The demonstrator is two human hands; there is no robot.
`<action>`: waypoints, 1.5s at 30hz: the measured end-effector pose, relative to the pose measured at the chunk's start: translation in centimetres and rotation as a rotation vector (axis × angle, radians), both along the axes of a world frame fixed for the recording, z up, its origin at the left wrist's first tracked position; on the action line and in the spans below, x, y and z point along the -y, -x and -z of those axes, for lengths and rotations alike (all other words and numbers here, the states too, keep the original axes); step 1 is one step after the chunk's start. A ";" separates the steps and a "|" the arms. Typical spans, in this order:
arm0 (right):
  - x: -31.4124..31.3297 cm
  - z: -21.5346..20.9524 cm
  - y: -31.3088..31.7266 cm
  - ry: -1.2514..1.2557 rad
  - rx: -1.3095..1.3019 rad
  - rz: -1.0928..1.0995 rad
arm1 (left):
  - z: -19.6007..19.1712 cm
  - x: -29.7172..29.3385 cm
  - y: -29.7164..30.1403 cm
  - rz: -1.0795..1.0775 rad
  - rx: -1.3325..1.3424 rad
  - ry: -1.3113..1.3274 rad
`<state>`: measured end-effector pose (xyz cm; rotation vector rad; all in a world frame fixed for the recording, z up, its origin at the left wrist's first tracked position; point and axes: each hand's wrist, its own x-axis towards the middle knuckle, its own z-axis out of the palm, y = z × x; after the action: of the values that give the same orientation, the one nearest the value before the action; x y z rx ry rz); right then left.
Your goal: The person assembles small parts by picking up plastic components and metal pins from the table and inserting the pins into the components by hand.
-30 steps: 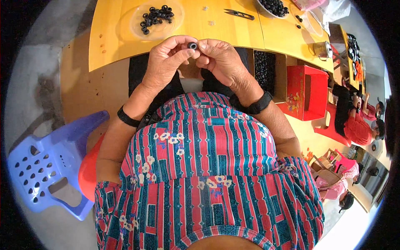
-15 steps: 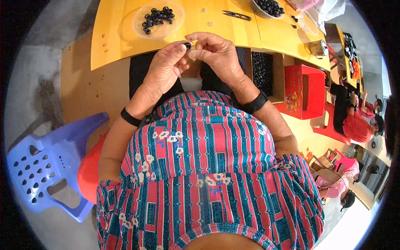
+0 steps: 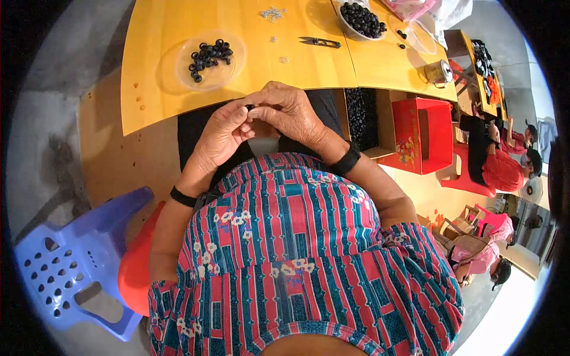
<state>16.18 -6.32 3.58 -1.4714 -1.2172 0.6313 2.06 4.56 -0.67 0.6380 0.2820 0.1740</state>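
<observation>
Just off the table's near edge, a small round black ring-like piece (image 3: 249, 107) shows between my fingertips, mostly covered. My left hand (image 3: 221, 133) pinches it with thumb and forefinger. Closed against it from the other side are the thumb and fingers of my right hand (image 3: 291, 113); whether they grip the same piece or something tiny at it, I cannot make out. Beyond the hands stands a shallow clear plastic bowl (image 3: 238, 62), with several similar black pieces (image 3: 208, 56) in it. Small clear bits (image 3: 284, 60) lie on the yellow table (image 3: 267, 77).
Black-handled thread snips (image 3: 320, 42) and a pile of clear bits (image 3: 273, 13) lie farther back. Right of them are a fuller bowl of black pieces (image 3: 363, 22) and a metal tin (image 3: 438, 73). An open red box (image 3: 421, 136) stands low right; a blue chair (image 3: 71, 261) is left. People sit far right.
My right fingers have closed in on the black piece, which is now more covered. The whole view has shifted, so the table and hands appear lower and slightly left.
</observation>
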 end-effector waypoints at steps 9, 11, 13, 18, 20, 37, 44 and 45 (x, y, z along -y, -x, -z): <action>-1.0 3.0 -7.8 0.187 0.365 0.484 | 3.6 -0.5 1.2 -0.002 -0.081 -0.179; -1.3 3.8 -9.2 0.216 0.431 0.543 | 3.8 -0.6 1.2 0.005 -0.060 -0.133; -1.3 4.5 -10.0 0.185 0.466 0.546 | 3.8 -0.4 1.2 -0.013 -0.071 -0.107; -1.9 4.9 -9.4 0.260 0.506 0.534 | 3.6 -0.2 1.3 -0.024 -0.073 -0.094; -1.9 4.8 -8.9 0.286 0.570 0.543 | 3.8 -0.1 1.3 -0.031 -0.054 -0.077; -2.8 6.0 -10.4 0.304 0.832 0.425 | 3.5 0.1 1.3 -0.055 -0.066 -0.103; -2.0 5.6 -11.9 0.149 0.438 0.512 | 4.1 0.0 1.3 -0.052 -0.038 -0.117; -1.7 5.2 -11.8 0.146 0.434 0.506 | 4.2 0.0 1.4 -0.042 -0.018 -0.124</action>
<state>27.95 -4.62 -1.57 -2.0164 -1.0628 0.0553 0.70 4.59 -4.88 0.7568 0.3040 0.2269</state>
